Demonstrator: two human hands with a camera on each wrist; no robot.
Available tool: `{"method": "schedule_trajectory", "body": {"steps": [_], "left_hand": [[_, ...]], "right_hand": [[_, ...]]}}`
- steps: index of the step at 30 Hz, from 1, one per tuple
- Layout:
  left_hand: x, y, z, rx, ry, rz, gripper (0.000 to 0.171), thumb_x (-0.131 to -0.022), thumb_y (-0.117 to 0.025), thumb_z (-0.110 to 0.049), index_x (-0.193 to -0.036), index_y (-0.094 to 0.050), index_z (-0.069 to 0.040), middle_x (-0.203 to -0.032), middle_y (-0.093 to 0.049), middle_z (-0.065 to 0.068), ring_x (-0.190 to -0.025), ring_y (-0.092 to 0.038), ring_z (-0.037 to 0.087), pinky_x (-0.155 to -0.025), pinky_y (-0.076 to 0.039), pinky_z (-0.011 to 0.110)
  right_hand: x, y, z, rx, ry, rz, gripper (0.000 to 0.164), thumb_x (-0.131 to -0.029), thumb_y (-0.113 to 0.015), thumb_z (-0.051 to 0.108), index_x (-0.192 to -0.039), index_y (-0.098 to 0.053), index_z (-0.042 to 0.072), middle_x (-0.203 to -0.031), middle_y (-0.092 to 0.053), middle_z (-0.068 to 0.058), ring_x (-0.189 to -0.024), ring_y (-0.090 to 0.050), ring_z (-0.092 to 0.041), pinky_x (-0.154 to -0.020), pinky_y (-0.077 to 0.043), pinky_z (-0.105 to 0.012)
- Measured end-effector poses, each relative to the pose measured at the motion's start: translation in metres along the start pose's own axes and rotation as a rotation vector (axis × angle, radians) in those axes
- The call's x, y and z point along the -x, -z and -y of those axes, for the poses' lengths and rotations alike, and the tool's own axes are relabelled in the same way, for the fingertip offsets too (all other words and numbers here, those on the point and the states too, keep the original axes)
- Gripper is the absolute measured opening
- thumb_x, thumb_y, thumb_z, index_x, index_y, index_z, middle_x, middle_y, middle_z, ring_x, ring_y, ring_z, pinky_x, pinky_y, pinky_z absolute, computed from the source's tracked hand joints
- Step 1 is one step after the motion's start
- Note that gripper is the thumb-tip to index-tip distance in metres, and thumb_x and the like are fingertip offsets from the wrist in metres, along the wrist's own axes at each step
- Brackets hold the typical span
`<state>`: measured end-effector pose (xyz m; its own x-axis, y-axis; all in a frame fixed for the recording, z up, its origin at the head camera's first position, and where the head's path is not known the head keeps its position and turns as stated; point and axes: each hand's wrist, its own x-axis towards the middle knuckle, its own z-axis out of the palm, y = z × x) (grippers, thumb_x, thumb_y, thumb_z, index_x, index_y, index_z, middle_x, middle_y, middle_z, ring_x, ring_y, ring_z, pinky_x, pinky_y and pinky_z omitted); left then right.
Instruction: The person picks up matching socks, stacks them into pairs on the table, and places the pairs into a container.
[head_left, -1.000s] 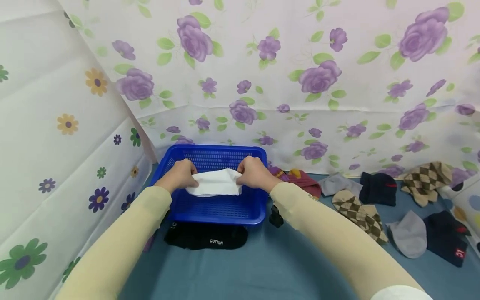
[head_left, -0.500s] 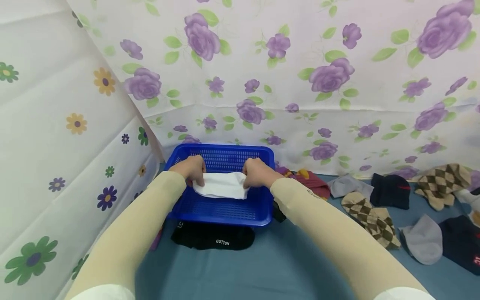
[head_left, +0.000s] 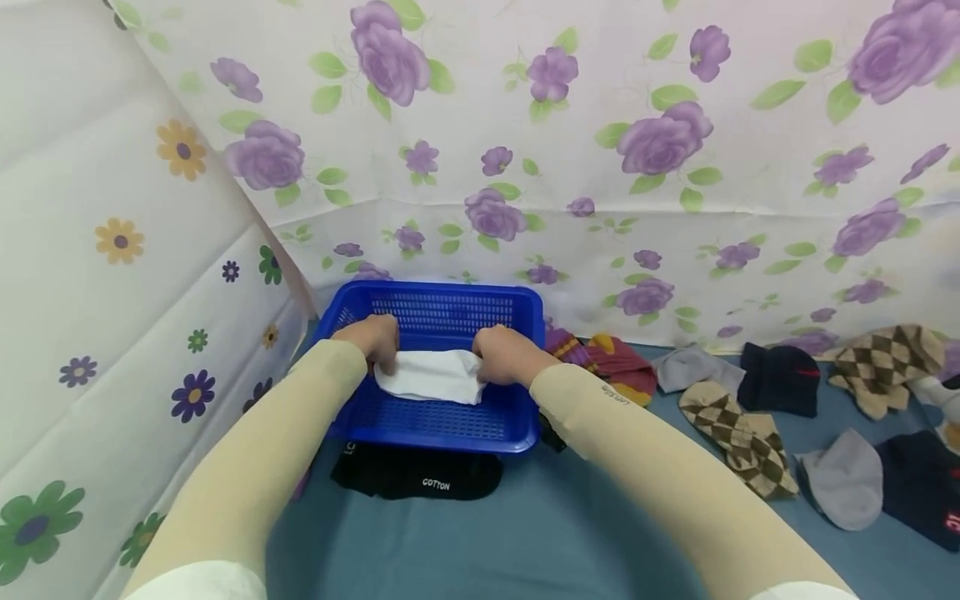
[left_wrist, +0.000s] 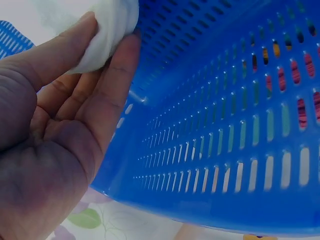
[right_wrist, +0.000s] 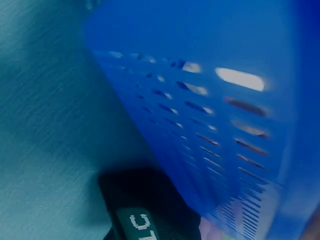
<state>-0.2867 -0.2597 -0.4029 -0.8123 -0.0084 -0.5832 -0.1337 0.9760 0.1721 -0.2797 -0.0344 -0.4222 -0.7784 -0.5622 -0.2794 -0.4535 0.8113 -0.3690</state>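
Observation:
In the head view, a folded white sock [head_left: 429,377] lies across the inside of a blue plastic basket [head_left: 435,444], low over or on its floor; contact cannot be told. My left hand [head_left: 380,340] pinches the sock's left end. At its right end, my right hand [head_left: 504,354] grips near the layered opening. The left wrist view has the left hand [left_wrist: 70,105] with thumb and fingers on either side of the bunched sock [left_wrist: 112,35], beside the slotted basket wall [left_wrist: 220,135]. Only the basket's outer side [right_wrist: 200,105] shows clearly in the right wrist view.
Black socks marked COTTON [head_left: 420,473] lie before the basket. To its right are maroon socks [head_left: 618,367], grey socks [head_left: 843,479], brown checked socks [head_left: 738,437] and navy socks [head_left: 780,379] on the blue-green cloth [head_left: 540,533]. Flowered sheets [head_left: 585,167] rise behind and at left.
Both hands have lowered the white sock slightly within the basket, keeping hold of its two ends. The head view has shifted a little; the surrounding socks stay where they were.

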Motion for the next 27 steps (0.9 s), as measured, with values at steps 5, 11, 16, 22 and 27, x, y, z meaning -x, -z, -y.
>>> {"method": "schedule_trajectory", "body": {"steps": [5,11,16,22,27], "left_hand": [[-0.002,-0.005,0.003,-0.025,0.029,0.01,0.027,-0.076,-0.075,-0.008,-0.1,-0.063,-0.004,-0.092,-0.066,0.011,-0.079,-0.068,0.027,-0.055,-0.053,0.03],[0.005,-0.002,0.002,-0.076,-0.03,-0.052,0.038,-0.076,-0.076,-0.009,-0.111,-0.062,-0.002,-0.111,-0.064,0.014,-0.083,-0.063,0.024,-0.06,-0.052,0.031],[0.02,0.014,-0.005,-0.064,-0.12,-0.125,0.042,-0.078,-0.074,-0.011,-0.115,-0.061,0.002,-0.116,-0.063,0.019,-0.1,-0.063,0.031,-0.078,-0.054,0.04],[0.048,0.04,-0.021,0.097,-0.271,-0.284,0.048,-0.087,-0.066,-0.03,-0.125,-0.055,-0.002,-0.122,-0.059,0.018,-0.112,-0.057,0.034,-0.092,-0.047,0.046],[0.093,0.049,-0.048,0.191,-0.361,-0.506,0.051,-0.091,-0.059,-0.035,-0.133,-0.048,-0.009,-0.132,-0.054,0.015,-0.119,-0.053,0.032,-0.095,-0.046,0.048]], "right_hand": [[0.0,-0.004,0.004,0.029,0.005,-0.005,0.004,-0.082,-0.066,0.013,-0.078,-0.067,0.012,-0.066,-0.055,0.004,-0.058,-0.05,-0.012,-0.052,-0.04,-0.023],[0.002,0.001,0.0,0.029,-0.005,-0.095,0.003,-0.08,-0.061,0.01,-0.081,-0.064,0.008,-0.074,-0.058,0.0,-0.061,-0.048,-0.012,-0.053,-0.041,-0.023],[0.012,0.011,-0.003,-0.019,0.001,-0.128,0.034,-0.084,-0.065,0.018,-0.116,-0.063,0.006,-0.115,-0.066,-0.008,-0.091,-0.063,-0.016,-0.078,-0.054,-0.031],[0.026,0.027,-0.002,-0.105,0.074,-0.195,0.034,-0.085,-0.066,0.024,-0.117,-0.064,0.013,-0.12,-0.064,-0.004,-0.11,-0.059,-0.017,-0.09,-0.051,-0.035],[0.046,0.048,-0.006,-0.156,0.114,-0.33,0.033,-0.085,-0.066,0.024,-0.117,-0.063,0.014,-0.12,-0.064,-0.002,-0.112,-0.058,-0.016,-0.093,-0.049,-0.037]]}}
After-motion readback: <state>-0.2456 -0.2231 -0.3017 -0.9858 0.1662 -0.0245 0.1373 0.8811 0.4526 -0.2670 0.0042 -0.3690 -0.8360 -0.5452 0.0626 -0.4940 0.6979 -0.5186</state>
